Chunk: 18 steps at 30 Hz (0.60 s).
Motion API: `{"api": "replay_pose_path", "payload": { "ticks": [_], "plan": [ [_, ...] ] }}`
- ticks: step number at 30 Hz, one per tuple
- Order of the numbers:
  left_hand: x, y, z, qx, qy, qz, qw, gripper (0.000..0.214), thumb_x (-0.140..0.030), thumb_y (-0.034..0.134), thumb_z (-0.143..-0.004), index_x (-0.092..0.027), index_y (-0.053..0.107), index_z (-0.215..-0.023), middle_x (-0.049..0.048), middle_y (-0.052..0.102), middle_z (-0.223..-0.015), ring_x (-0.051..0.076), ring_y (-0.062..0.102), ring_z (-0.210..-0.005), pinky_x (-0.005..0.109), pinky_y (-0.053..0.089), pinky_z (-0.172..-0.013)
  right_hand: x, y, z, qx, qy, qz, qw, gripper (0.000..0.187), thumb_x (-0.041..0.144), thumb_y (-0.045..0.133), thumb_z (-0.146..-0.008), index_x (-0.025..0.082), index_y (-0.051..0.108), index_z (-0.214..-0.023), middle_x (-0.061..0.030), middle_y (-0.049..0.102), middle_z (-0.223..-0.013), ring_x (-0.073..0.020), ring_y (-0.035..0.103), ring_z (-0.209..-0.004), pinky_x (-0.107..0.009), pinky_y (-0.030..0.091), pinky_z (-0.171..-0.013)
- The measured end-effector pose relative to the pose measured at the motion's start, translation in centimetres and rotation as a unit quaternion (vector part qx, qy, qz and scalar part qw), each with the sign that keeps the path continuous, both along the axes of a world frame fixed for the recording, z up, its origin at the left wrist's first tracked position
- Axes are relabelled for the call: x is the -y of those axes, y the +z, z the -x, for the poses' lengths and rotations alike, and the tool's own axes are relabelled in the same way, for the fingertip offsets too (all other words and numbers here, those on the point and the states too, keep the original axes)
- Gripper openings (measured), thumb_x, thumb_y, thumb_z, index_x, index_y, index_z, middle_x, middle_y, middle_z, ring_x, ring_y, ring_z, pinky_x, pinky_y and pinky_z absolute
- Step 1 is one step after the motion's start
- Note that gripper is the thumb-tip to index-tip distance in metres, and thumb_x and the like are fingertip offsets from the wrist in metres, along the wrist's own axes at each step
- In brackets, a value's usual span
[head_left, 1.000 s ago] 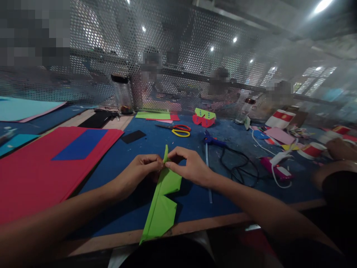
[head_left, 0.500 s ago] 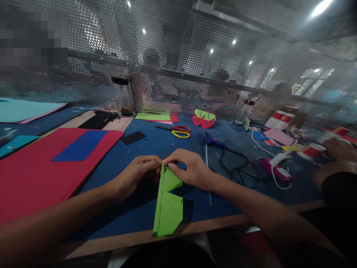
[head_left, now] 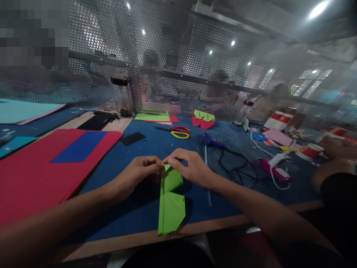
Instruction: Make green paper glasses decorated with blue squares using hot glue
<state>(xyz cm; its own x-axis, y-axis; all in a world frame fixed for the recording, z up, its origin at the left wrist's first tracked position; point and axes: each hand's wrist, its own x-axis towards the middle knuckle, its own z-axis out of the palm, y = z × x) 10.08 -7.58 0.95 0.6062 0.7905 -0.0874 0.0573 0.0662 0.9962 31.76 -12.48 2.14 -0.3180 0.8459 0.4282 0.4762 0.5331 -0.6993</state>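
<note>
A folded green paper piece (head_left: 170,206) lies lengthwise on the blue mat (head_left: 134,208), its near end reaching the wooden table edge. My left hand (head_left: 139,174) pinches its far tip from the left, fingers curled closed. My right hand (head_left: 189,167) pinches the same tip from the right, thumb and forefinger pressed on the paper. The two hands almost touch above the tip.
A stack of red sheets (head_left: 33,175) with a blue sheet (head_left: 79,146) on top lies left. Scissors (head_left: 177,131), a blue glue gun (head_left: 213,142) with black cord, a pink tool (head_left: 275,172), paper cups and another person's arm (head_left: 331,167) are right. A perforated metal screen (head_left: 178,63) stands behind.
The green paper's far tip has been folded down and flattened; the piece has swung from a slant to lie straighter and looks shorter. Both hands stayed at the tip.
</note>
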Motion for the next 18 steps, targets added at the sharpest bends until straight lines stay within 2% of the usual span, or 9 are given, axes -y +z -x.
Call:
{"api": "replay_pose_path", "payload": {
  "ticks": [4,9,14,18],
  "plan": [
    [0.0,-0.2,0.2,-0.001,-0.011,-0.013,1.0,0.024,-0.04,0.084,-0.076,-0.018,0.074,-0.074,-0.0006,0.066,-0.066,0.014,0.056,-0.061,0.026,0.043,-0.062,-0.3,-0.1,0.1,-0.044,-0.035,0.069,0.996,0.023,0.04,0.067,-0.103,0.019,0.077,-0.098,-0.0042,0.079,-0.098,-0.0184,0.071,-0.092,-0.031,0.052,-0.085],
    [0.2,0.0,0.3,-0.006,-0.011,-0.018,1.0,0.026,-0.041,0.086,-0.075,-0.017,0.075,-0.072,-0.0014,0.066,-0.063,0.012,0.055,-0.06,0.025,0.043,-0.063,-0.8,-0.6,0.0,-0.048,-0.046,0.129,0.989,0.028,0.047,0.074,-0.096,0.019,0.072,-0.092,0.0006,0.071,-0.082,-0.015,0.062,-0.076,-0.027,0.045,-0.07],
    [0.2,0.1,0.1,0.001,-0.02,-0.004,1.0,0.033,-0.048,0.089,-0.075,-0.017,0.077,-0.074,-0.0001,0.069,-0.067,0.013,0.058,-0.064,0.026,0.046,-0.066,-0.9,-0.6,0.0,-0.065,-0.047,0.143,0.986,0.027,0.044,0.075,-0.092,0.018,0.07,-0.088,0.001,0.069,-0.08,-0.0144,0.06,-0.073,-0.027,0.044,-0.069],
    [0.2,0.2,0.0,-0.01,-0.038,-0.004,0.999,0.031,-0.044,0.093,-0.071,-0.017,0.077,-0.072,0.0006,0.071,-0.067,0.014,0.06,-0.065,0.026,0.046,-0.067,-1.1,-0.6,-0.1,-0.071,-0.052,0.138,0.987,0.027,0.045,0.074,-0.093,0.018,0.07,-0.089,0.0,0.07,-0.082,-0.0147,0.061,-0.074,-0.028,0.045,-0.071]
  ]
}}
